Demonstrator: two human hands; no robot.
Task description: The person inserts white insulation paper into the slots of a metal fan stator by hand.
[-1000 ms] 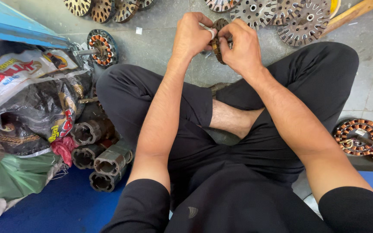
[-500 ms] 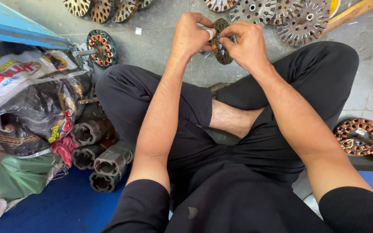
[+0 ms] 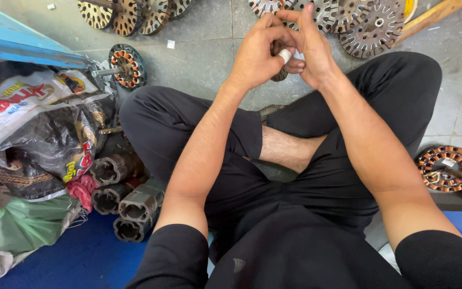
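I sit cross-legged on a grey floor with both hands raised in front of my knees. My left hand (image 3: 255, 53) and my right hand (image 3: 314, 51) are pressed together around a small dark round motor part (image 3: 280, 75). Only its lower edge shows below my fingers. A small white piece (image 3: 285, 55) is pinched between my thumbs and fingertips at the middle. My right index finger points up.
Toothed metal discs lie at the far left (image 3: 118, 13) and far right (image 3: 362, 24), beside a wooden stick (image 3: 434, 15). A copper-wound stator on a shaft (image 3: 125, 65) sits left. More copper windings (image 3: 449, 168) lie at the right. Metal core cylinders (image 3: 129, 200) and plastic bags (image 3: 38, 118) crowd the left.
My hands have closed together over the round part, which showed between them before. The white piece now shows at my fingertips, and my right index finger has lifted.
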